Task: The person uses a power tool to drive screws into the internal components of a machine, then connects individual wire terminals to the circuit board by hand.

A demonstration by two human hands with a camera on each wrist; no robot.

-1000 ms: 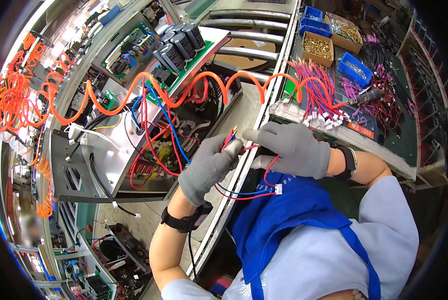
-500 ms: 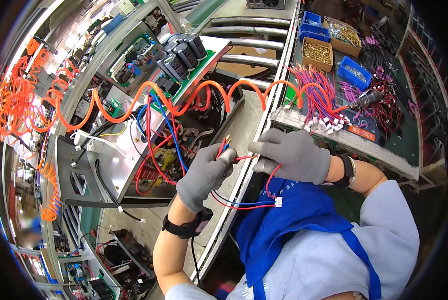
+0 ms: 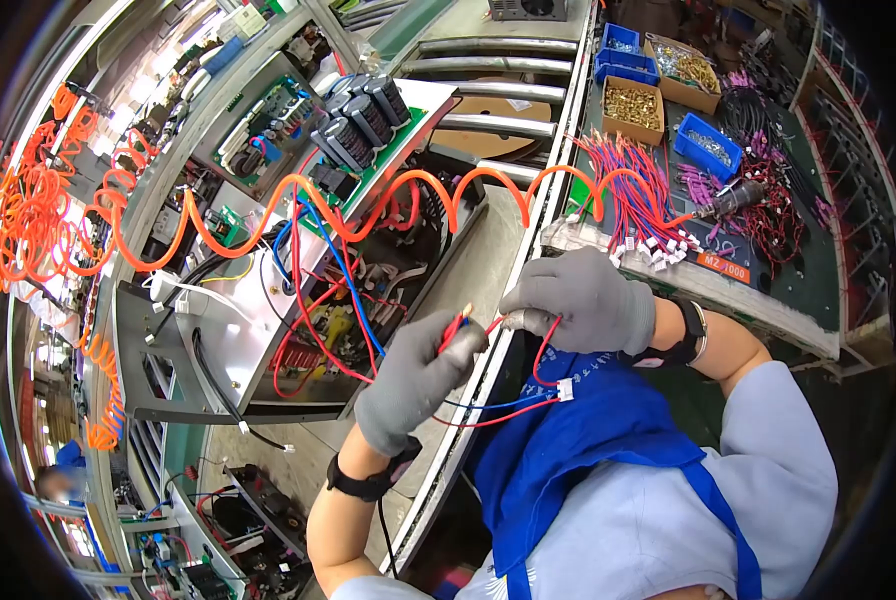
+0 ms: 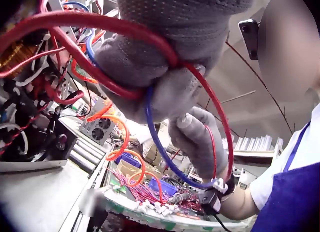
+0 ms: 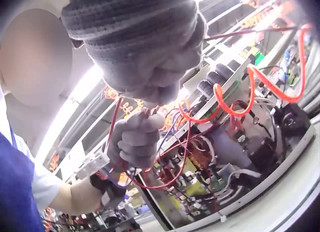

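Gloved in grey, my left hand point(image 3: 415, 375) grips a bunch of red and blue wires, whose ends point(image 3: 460, 324) stick up past the thumb and forefinger. My right hand point(image 3: 583, 300), also gloved, is just beside it and pinches a red wire point(image 3: 496, 323) between thumb and fingers. A white connector point(image 3: 565, 389) hangs below both hands, in front of the blue apron, with red and blue wires running from it. In the left wrist view, thick red wire point(image 4: 125, 29) and a blue wire point(image 4: 160, 144) loop out of the left hand.
An open metal chassis point(image 3: 198, 375) with red and blue wires stands at the left, under a board of large capacitors point(image 3: 358, 120). A coiled orange hose point(image 3: 423, 178) stretches across. On the right bench lie a wire bundle point(image 3: 628, 190), a power driver point(image 3: 736, 197) and bins of small parts point(image 3: 710, 143).
My right fingers have curled from more outstretched and now pinch the red wire near my left hand. The left hand keeps its grip and has shifted slightly. The connector has swung a little.
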